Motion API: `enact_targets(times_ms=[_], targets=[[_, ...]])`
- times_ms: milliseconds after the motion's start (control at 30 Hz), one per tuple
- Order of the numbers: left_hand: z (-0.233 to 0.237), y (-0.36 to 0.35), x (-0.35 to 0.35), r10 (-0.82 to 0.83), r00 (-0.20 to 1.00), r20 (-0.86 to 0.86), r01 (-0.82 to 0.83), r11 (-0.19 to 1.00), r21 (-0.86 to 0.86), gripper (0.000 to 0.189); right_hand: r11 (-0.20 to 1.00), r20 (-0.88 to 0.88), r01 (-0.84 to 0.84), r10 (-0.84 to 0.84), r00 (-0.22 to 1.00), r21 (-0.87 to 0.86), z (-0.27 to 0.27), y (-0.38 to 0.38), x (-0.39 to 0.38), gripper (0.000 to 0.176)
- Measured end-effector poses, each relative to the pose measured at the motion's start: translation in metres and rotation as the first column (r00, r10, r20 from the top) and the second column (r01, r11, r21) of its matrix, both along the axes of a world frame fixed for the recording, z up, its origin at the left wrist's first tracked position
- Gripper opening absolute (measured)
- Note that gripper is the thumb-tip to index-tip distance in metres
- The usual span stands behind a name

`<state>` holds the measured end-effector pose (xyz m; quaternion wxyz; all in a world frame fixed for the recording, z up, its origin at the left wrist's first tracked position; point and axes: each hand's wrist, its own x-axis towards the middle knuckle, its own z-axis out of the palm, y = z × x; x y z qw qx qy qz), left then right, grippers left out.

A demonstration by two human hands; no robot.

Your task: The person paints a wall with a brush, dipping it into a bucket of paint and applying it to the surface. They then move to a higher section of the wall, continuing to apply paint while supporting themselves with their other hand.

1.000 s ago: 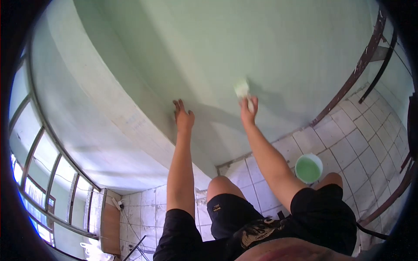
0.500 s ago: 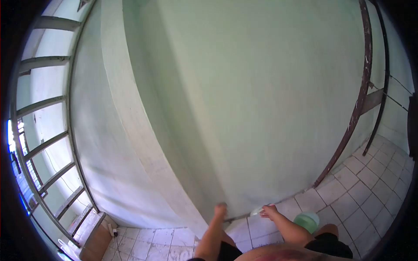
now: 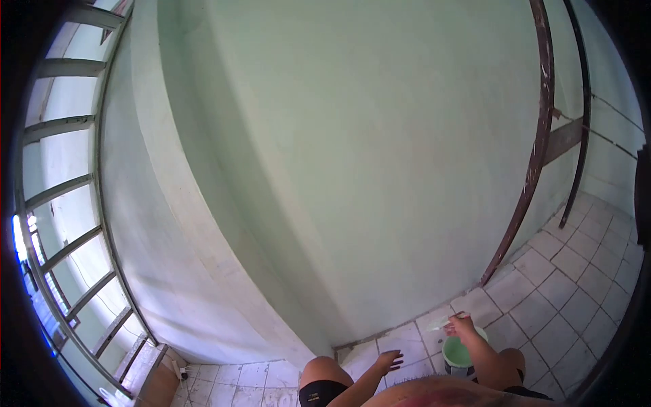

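My right hand (image 3: 462, 325) is closed around what looks like a paintbrush (image 3: 438, 325), its pale, flat end pointing left. That hand is above the near side of a small bucket (image 3: 445, 350) with light green paint inside, and my forearm hides part of the rim. Low in front of my knees, my left hand (image 3: 389, 362) holds nothing, its fingers stretched out and apart over the floor tiles. Ahead of both hands rises the pale green wall (image 3: 366, 203), apart from them.
A wall column (image 3: 196, 197) juts out left of centre. A brown, paint-spotted post (image 3: 536, 156) leans at the right. White floor tiles (image 3: 536, 308) run along the wall. A barred window frame (image 3: 98, 169) and a ledge (image 3: 146, 370) stand at the left.
My left hand has come down from the wall corner, and its fingers have spread. My right hand has moved right with the paintbrush, to above the bucket. The view has shifted slightly.
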<state>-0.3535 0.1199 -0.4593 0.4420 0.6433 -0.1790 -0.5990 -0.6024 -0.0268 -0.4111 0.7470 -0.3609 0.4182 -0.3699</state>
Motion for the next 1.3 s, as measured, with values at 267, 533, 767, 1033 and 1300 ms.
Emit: enact_targets(times_ms=[267,533,767,1033,1300], targets=[[-0.036,-0.001,-0.073,-0.081,0.992,-0.101,0.091,0.991,0.097,0.041,0.988,-0.017,0.108,-0.111,0.994,-0.110,-0.007,-0.001,-0.036,0.017],[-0.041,-0.005,-0.120,-0.212,0.975,-0.073,0.219,0.969,0.116,0.048,0.978,-0.054,0.127,-0.138,0.989,-0.167,-0.004,0.004,-0.064,0.017],[-0.027,-0.044,-0.164,-0.257,0.912,0.319,0.241,0.966,0.090,0.060,0.963,-0.031,0.241,-0.246,0.969,-0.119,0.004,0.006,-0.100,0.016],[-0.032,-0.035,-0.176,-0.195,0.800,0.567,0.239,0.971,-0.002,0.045,0.975,-0.123,0.212,-0.218,0.968,-0.064,0.022,0.008,-0.114,0.018],[-0.033,-0.035,-0.176,-0.185,0.837,0.515,0.216,0.976,0.000,0.047,0.992,-0.157,0.124,-0.128,0.979,-0.036,0.025,0.006,-0.100,0.017]])
